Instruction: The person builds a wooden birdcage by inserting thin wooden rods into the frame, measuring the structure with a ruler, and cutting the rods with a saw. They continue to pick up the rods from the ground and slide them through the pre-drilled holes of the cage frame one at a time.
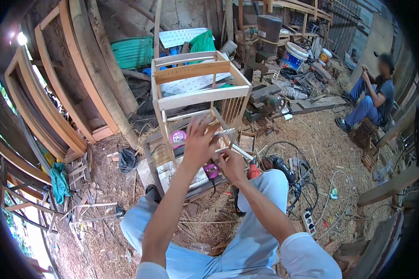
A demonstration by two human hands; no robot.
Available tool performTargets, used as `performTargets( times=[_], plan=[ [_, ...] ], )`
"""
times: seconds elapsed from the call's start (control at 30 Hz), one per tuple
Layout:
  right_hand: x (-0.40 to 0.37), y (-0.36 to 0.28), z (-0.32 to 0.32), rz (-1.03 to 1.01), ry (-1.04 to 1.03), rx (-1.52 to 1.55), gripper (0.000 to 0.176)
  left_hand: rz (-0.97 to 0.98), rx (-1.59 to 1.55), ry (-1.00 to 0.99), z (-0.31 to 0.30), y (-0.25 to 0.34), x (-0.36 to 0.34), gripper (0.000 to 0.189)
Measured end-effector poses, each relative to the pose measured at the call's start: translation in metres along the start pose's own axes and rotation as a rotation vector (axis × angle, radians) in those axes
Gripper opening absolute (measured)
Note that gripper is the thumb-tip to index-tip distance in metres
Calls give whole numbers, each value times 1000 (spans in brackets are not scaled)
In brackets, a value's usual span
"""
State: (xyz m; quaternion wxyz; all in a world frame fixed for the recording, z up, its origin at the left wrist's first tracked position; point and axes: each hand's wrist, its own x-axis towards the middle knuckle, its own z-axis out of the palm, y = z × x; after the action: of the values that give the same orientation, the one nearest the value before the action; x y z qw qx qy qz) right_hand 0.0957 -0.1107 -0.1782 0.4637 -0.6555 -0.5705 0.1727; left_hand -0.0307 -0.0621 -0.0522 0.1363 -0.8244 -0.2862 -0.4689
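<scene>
A cage-like wooden frame (203, 98) with thin upright slats on one side stands in front of me on a low work stand (154, 176). My left hand (199, 145) is raised at the frame's near lower side, fingers apart and somewhat blurred, with nothing visible in them. Close beside it, my right hand (232, 164) is closed in a pinch near a lower rail; whatever lies between the fingertips is hidden. A pink round object (178, 136) sits behind my left wrist. Below my hands is a purple object (212, 171), possibly a tape measure.
Wooden door or window frames (74, 69) lean at the left. A seated person (377, 95) is at the right. Black cables, a red-and-black power tool (254, 170) and a power strip (308, 222) lie to my right. Shavings and offcuts cover the ground.
</scene>
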Motion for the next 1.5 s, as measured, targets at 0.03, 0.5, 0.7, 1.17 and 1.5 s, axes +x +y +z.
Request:
performTargets(
  times=[0.03,0.5,0.7,1.17,1.5],
  plan=[
    [2,1,-10,20,-39,-83,20,-86,10,-43,-7,9,-17,26],
    [46,41,-27,30,-209,104,55,-603,-449,-545,56,-24,-87,14],
    [36,21,-39,-27,-188,113,31,-562,-500,-408,65,-32,-93,13],
    [34,19,-36,-7,-193,80,34,-514,-412,-375,60,-23,-91,14],
    [33,23,-30,-33,-176,112,33,-537,-427,-353,69,-28,-99,14]
  ],
)
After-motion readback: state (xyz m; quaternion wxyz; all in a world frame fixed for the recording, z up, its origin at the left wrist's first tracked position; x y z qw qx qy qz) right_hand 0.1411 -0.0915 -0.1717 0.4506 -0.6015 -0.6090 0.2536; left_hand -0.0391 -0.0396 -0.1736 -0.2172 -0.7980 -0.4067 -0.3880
